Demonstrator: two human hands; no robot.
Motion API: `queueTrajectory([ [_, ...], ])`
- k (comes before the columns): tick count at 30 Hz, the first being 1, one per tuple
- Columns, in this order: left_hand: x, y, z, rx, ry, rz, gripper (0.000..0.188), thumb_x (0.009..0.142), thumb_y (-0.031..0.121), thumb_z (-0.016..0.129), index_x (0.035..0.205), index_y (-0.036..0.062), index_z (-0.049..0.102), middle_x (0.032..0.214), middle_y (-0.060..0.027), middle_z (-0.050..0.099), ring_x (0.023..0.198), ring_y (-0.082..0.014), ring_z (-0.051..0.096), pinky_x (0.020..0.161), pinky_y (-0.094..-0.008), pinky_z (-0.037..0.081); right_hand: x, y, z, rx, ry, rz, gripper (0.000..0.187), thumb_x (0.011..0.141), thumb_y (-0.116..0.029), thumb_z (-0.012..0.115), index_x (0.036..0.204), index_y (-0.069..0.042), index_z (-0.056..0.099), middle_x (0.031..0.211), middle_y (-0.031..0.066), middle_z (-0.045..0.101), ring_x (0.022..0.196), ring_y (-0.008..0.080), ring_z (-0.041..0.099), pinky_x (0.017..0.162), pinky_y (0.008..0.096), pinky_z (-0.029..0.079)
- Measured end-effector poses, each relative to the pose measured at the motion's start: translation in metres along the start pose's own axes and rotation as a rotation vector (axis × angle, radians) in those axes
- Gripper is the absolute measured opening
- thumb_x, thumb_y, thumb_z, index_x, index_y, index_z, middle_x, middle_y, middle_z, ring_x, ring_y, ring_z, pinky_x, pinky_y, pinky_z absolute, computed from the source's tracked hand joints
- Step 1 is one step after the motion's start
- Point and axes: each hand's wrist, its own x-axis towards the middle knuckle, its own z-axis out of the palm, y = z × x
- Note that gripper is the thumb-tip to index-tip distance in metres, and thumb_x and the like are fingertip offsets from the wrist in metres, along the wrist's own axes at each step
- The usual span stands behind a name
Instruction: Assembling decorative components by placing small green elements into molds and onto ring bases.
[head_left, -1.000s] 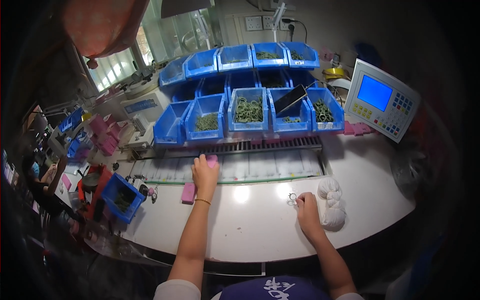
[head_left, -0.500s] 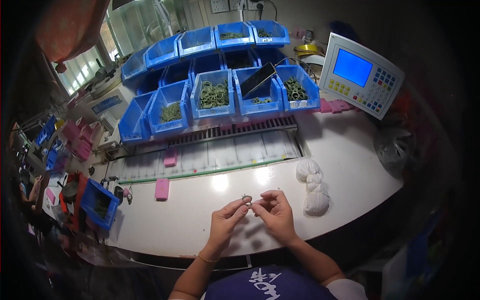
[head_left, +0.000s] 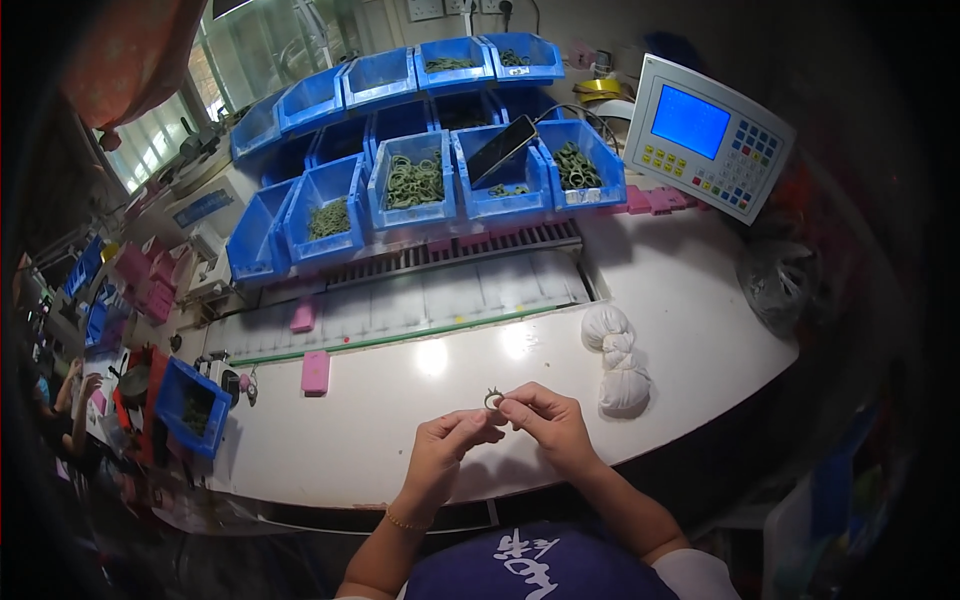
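Note:
A small greenish ring with prongs on top (head_left: 492, 400) stands upright over the white bench, pinched between the thumb and fingers of my right hand (head_left: 556, 425). Just below the ring is my left hand (head_left: 440, 450), its fingers curled and the thumb pressed in. Its fingertips are close to the ring's lower edge; whether they touch it or hold something small I cannot make out. To the right of my hands lies a white knotted cloth bundle (head_left: 617, 360).
Blue bins (head_left: 412, 185) with green rings stand in tiers behind a lit panel (head_left: 400, 300). A phone (head_left: 500, 152) leans in one. At right are a keypad screen (head_left: 690, 122) and a clear plastic bag (head_left: 778, 285). A pink block (head_left: 315, 372) and blue bin (head_left: 193, 410) are left.
The ring has turned upright and now sits at my right fingertips. My left fingers have drawn down and away from its upper part. The whole view has shifted slightly.

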Motion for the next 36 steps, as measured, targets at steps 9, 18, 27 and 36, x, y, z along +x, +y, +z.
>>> queueTrajectory([
  [9,-0.007,-0.002,0.016,0.066,0.065,-0.055,0.024,0.089,0.009,0.067,0.103,-0.0104,0.066,0.095,-0.0148,0.069,0.088,-0.0209,0.066,0.084,-0.0336,0.054,-0.007,0.006,0.002,0.102,0.064,0.065,0.015,0.096,-0.011,0.063,0.104,0.001,0.067,0.092,0.0044,0.069,0.085,0.0078,0.062,0.079,0.0232,0.051],
  [18,-0.007,-0.032,0.0,0.078,0.112,0.162,0.013,0.087,0.004,0.065,0.092,-0.0079,0.068,0.083,-0.0108,0.069,0.079,-0.0161,0.064,0.077,-0.0278,0.05,-0.013,0.021,0.011,-0.027,0.065,-0.076,0.014,0.094,-0.01,0.066,0.103,0.0,0.067,0.091,0.0026,0.068,0.08,0.0063,0.061,0.073,0.022,0.05],
  [27,-0.019,-0.017,-0.003,0.263,0.144,0.048,0.018,0.084,0.011,0.068,0.092,-0.0052,0.067,0.082,-0.0135,0.067,0.077,-0.0198,0.061,0.072,-0.0329,0.048,-0.01,0.023,0.016,-0.346,0.066,-0.377,0.012,0.089,-0.005,0.069,0.1,0.0,0.07,0.089,0.0048,0.066,0.076,0.0077,0.059,0.069,0.0229,0.048],
  [36,-0.119,0.006,-0.064,1.091,-0.012,0.036,0.024,0.083,0.022,0.065,0.089,-0.0004,0.073,0.085,-0.0194,0.07,0.077,-0.0312,0.068,0.072,-0.0382,0.052,0.04,0.019,-0.001,-0.216,0.049,0.021,0.019,0.091,-0.014,0.07,0.102,0.0,0.072,0.082,0.0035,0.069,0.07,0.0063,0.061,0.065,0.0219,0.049],
])
